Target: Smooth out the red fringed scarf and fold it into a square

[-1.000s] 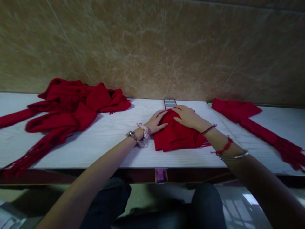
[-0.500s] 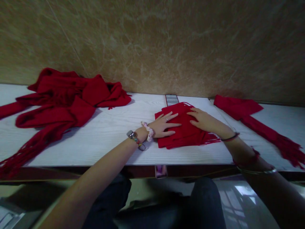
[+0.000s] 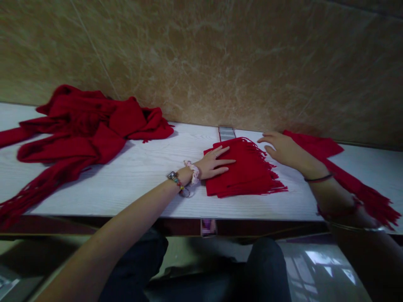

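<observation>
A folded red scarf (image 3: 244,172) lies flat on the white table, its fringe pointing right. On its left part rests my left hand (image 3: 215,164), palm down with the fingers spread. My right hand (image 3: 281,151) hovers just beyond the fringe at the far right corner, fingers apart and nothing held. Behind that hand and forearm, a second red scarf (image 3: 324,147) lies bent on the table, partly covered by the arm.
A loose heap of red scarves (image 3: 94,130) fills the left side of the white table (image 3: 151,167). A phone-like flat object (image 3: 226,133) lies behind the folded scarf. A marbled wall (image 3: 201,63) runs along the back edge.
My right hand has lifted off the folded scarf and moved right, uncovering the fringe, which now lies fanned out. My left hand remains on the scarf.
</observation>
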Tool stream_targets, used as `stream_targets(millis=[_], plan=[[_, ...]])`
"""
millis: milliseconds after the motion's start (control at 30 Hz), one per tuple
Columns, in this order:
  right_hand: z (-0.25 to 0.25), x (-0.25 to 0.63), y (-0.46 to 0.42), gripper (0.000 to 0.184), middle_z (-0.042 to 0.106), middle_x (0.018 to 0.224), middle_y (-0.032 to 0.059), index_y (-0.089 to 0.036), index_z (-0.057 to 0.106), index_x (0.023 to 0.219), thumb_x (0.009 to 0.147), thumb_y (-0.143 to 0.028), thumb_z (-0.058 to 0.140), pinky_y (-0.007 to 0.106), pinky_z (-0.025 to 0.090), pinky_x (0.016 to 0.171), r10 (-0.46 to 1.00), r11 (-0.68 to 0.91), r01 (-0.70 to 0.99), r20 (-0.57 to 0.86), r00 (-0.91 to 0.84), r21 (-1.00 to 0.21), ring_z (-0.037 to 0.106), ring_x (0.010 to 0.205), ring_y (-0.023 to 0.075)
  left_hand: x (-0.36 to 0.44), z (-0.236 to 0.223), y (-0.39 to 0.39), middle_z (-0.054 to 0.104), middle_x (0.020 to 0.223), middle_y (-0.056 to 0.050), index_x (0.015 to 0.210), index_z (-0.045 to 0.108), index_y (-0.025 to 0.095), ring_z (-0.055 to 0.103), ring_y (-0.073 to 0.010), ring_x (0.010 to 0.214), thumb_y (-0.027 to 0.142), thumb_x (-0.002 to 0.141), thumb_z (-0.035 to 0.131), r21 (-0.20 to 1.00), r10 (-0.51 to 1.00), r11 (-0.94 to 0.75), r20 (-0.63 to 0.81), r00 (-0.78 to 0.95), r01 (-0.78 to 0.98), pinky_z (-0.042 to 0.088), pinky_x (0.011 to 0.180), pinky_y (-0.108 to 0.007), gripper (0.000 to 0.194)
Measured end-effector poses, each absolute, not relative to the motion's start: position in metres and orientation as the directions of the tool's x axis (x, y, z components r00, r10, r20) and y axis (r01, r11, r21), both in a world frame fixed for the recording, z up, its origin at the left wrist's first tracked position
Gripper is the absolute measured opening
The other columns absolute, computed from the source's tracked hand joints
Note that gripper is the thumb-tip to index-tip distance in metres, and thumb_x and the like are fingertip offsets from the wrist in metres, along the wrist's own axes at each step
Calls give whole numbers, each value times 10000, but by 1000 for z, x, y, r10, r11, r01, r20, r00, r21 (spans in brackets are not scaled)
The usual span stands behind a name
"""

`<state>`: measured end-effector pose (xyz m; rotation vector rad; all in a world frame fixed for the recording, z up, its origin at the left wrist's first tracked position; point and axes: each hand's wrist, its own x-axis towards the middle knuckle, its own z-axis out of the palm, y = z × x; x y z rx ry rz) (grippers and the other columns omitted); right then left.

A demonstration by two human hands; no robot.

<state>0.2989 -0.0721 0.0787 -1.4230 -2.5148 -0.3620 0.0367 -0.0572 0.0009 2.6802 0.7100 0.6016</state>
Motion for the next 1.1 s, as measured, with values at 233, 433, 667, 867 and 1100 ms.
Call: stream_targets(millis=[233,433,667,867,1100], plan=[[66,242,-94,312,605,1062,127,-111,584,1070,779,-197,511,360,432,873,770,610,789,177,-612,73,554,992,215,33,-12,-45,184,1434,-100,1320,365,178,142,-276,1308,398,863,404,426,747,-662,297,595,617,172,1064,-421,509],[52,273,-141,345,615,1063,106,-128,590,1073,756,-82,463,343,459,837,697,674,717,167,-697,181,568,956,197,37,-5,-31,438,1267,-114,1220,482,141,374,-191,1189,274,879,360,521,757,-649,374,535,554,259,1028,-340,386],[46,270,-141,295,645,928,141,-91,614,1003,807,-44,398,363,461,755,616,673,665,254,-746,323,580,869,220,46,7,-10,594,997,-62,1009,628,158,508,-161,975,187,805,428,612,769,-632,417,486,475,372,894,-282,288],[53,270,-166,307,647,895,122,-126,624,977,859,-84,343,378,442,765,586,657,678,344,-734,329,573,848,216,53,9,1,617,885,-59,994,627,106,547,-140,816,167,756,478,767,829,-533,389,402,358,418,758,-242,288],[36,279,-167,362,619,1034,155,-84,576,1088,808,-14,358,389,452,795,645,606,689,261,-718,397,559,946,239,51,6,-5,577,950,-66,1045,592,132,543,-140,833,195,775,486,710,817,-561,393,422,425,425,794,-258,297]])
